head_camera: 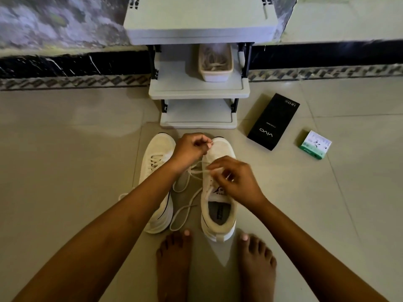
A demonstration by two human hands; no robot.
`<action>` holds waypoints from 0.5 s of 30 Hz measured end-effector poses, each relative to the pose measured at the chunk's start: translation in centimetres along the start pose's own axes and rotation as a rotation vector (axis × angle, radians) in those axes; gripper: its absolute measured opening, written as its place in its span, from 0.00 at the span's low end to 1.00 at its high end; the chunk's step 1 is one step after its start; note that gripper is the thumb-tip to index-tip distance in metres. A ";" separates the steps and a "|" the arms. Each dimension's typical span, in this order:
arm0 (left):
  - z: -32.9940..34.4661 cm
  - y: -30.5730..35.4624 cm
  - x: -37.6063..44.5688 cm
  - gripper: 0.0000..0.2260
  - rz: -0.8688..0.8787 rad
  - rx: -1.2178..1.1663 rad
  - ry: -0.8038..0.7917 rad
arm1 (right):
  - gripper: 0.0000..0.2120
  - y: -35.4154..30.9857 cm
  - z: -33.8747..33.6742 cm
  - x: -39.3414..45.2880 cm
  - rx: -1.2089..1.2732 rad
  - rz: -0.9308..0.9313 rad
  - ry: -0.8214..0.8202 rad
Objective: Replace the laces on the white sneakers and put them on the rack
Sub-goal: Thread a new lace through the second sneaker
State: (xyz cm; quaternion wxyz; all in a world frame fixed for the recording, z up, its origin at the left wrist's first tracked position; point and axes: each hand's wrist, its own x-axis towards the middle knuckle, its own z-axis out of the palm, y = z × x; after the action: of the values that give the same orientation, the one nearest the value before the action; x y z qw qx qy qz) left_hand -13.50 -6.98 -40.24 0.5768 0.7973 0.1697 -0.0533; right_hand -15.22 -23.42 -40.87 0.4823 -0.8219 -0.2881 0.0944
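Your left hand (190, 149) reaches across to the toe of the right sneaker (218, 190), its fingers curled and pinching a piece of white lace (189, 204) up off the shoe. Your right hand (236, 179) sits over the eyelets of the same sneaker, thumb and fingers pinched on another stretch of that lace. The rest of the lace trails off the shoe's left side and loops loosely on the floor (65, 171) between the two shoes.

The left sneaker (156, 184) stands just beside it, touching neither hand, with its lace crossed through the eyelets; your left forearm passes over its near half. Both shoes point away from you, toes near the foot of the rack (198, 92), which stands against the far wall. On the rack's middle shelf sits a tub (215, 71); its contents are too blurred to name.

To the right of the rack, a black box (273, 122) lies flat on the floor, and farther right a small green and white box (315, 144). Your bare feet (257, 267) rest on the floor just near of the sneakers' heels.
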 end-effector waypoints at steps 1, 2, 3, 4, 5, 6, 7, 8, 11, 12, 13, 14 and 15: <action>0.4 -0.1 -0.1 0.06 0.016 0.041 -0.020 | 0.08 0.6 -0.1 -0.1 -0.005 0.106 0.145; 0.7 -0.2 -0.1 0.07 0.033 0.092 -0.043 | 0.07 1.3 -0.3 -0.1 -0.031 0.234 0.237; 1.0 -0.2 -0.1 0.07 0.052 0.152 -0.071 | 0.08 2.0 -0.4 0.0 -0.070 0.366 0.262; 1.4 -0.3 -0.2 0.07 0.070 0.209 -0.103 | 0.10 2.7 -0.5 0.0 -0.096 0.478 0.231; 1.8 -0.5 -0.3 0.07 0.089 0.250 -0.132 | 0.12 3.3 -0.5 0.0 -0.094 0.552 0.185; 2.2 -0.6 -0.5 0.07 0.109 0.280 -0.150 | 0.13 3.6 -0.4 0.0 -0.073 0.585 0.147; 2.5 -0.8 -0.6 0.07 0.129 0.308 -0.155 | 0.12 3.8 -0.3 0.1 -0.052 0.591 0.127; 2.8 -0.9 -0.7 0.07 0.149 0.336 -0.151 | 0.12 3.7 -0.1 0.2 -0.046 0.581 0.119; 3.1 -1.3 -1.0 0.06 0.193 0.494 -0.139 | 0.12 3.7 0.4 0.4 -0.059 0.540 0.104; 3.2 -1.5 -1.0 0.06 0.196 0.538 -0.135 | 0.12 3.8 0.5 0.4 -0.060 0.538 0.098; 3.2 -1.5 -1.1 0.06 0.194 0.556 -0.126 | 0.13 3.9 0.5 0.4 -0.060 0.539 0.094; 3.2 -1.5 -1.2 0.06 0.191 0.569 -0.115 | 0.13 3.9 0.5 0.4 -0.056 0.538 0.089; 3.3 -1.5 -1.2 0.06 0.196 0.599 -0.106 | 0.14 4.0 0.4 0.3 -0.053 0.535 0.085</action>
State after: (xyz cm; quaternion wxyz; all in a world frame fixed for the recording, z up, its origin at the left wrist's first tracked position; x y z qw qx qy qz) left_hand -14.74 -9.95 -42.31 0.3269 0.9403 0.0386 -0.0866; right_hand -13.62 -24.39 -44.42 0.4300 -0.8844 -0.0426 0.1764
